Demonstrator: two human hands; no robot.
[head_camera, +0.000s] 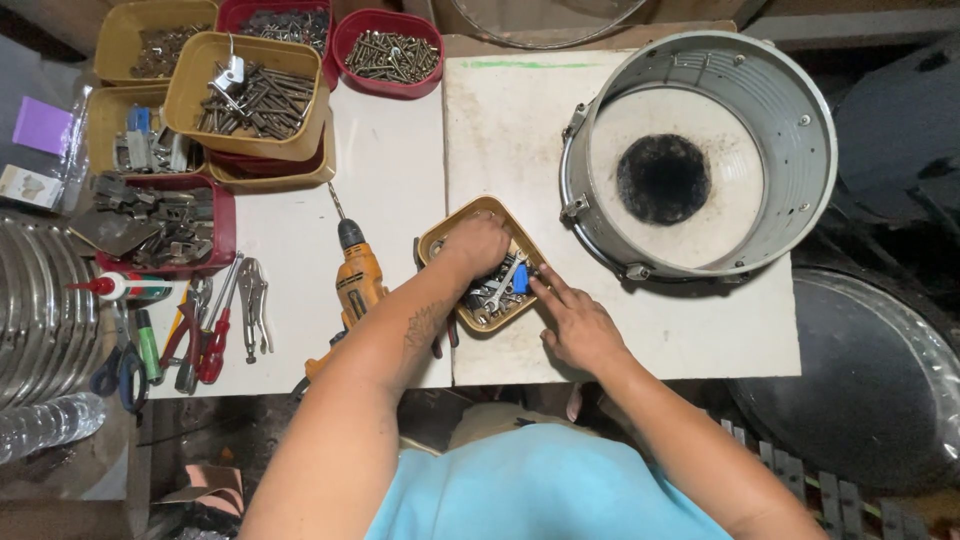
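Left hand (478, 243) curled inside small tan plastic tray (437, 240) of metal hardware, grip hidden, right hand (577, 325) fingers spread, touching tray's edge, grey metal drum (800, 150) beside.

Small tray (437, 243) lies between drill (357, 282) and drum shell (790, 130).

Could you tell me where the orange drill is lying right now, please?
In the head view, the orange drill lies on the white table, just left of the yellow tray both hands reach into, right of the pliers.
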